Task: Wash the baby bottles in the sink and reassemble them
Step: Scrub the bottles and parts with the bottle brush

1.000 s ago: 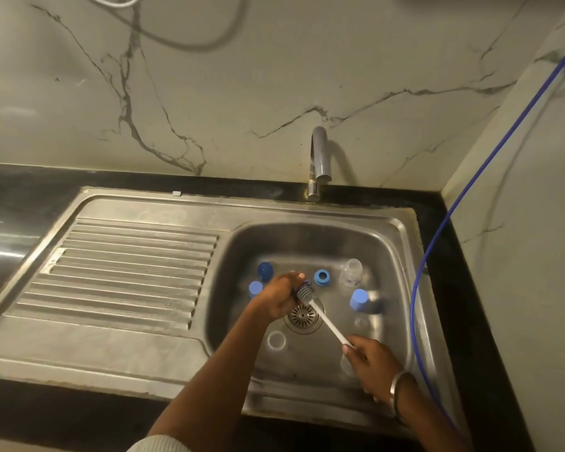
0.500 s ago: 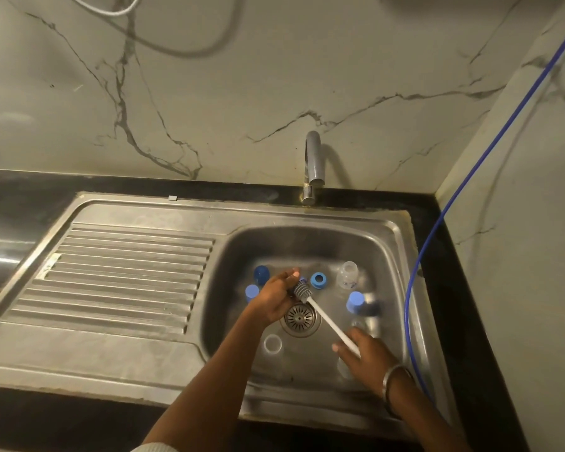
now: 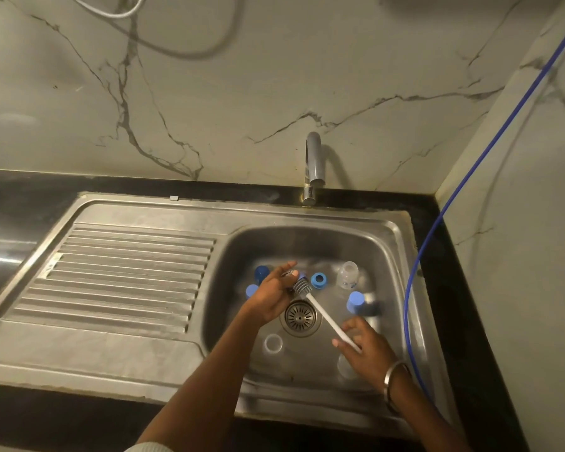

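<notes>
Over the sink, the left hand curls its fingers around a small part, hidden, while the right hand grips the brush handle, bristles at the left fingers.

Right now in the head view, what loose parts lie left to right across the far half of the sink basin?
Dark blue cap → blue screw ring with a hole → clear plastic baby bottle standing upright → light blue cap.
</notes>
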Available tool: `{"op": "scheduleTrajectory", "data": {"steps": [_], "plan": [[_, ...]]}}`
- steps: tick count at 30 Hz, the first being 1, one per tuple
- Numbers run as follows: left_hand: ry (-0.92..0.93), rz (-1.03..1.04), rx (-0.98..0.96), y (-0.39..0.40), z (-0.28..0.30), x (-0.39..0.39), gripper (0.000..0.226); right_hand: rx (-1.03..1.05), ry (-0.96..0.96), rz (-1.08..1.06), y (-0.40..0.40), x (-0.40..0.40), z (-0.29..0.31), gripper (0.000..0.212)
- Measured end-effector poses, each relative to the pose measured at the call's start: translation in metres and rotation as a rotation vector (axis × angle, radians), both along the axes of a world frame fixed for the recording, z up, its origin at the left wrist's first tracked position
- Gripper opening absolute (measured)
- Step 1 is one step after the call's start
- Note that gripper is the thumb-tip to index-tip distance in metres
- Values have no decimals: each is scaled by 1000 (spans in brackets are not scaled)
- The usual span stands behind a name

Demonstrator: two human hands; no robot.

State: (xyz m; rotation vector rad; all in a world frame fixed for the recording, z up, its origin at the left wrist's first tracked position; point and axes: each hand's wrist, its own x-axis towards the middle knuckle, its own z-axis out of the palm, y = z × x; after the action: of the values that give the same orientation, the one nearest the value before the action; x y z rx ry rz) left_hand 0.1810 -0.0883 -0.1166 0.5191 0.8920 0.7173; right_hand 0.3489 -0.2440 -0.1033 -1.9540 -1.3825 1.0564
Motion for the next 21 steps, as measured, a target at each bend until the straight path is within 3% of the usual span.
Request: {"op": "scheduleTrajectory", "data": {"steps": [5, 9, 13, 21], "plan": [[-42, -28, -16, 0, 9, -1, 30, -31, 13, -42, 0, -1, -5, 15], [-65, -6, -32, -4, 10, -2, 36, -69, -27, 46, 2, -1, -8, 24], [-77, 26, -34, -7, 8, -6, 38, -15, 13, 21, 3, 3, -3, 10], [-109, 9, -35, -5, 8, 1, 35, -35, -7, 4, 3, -3, -9, 17]]}}
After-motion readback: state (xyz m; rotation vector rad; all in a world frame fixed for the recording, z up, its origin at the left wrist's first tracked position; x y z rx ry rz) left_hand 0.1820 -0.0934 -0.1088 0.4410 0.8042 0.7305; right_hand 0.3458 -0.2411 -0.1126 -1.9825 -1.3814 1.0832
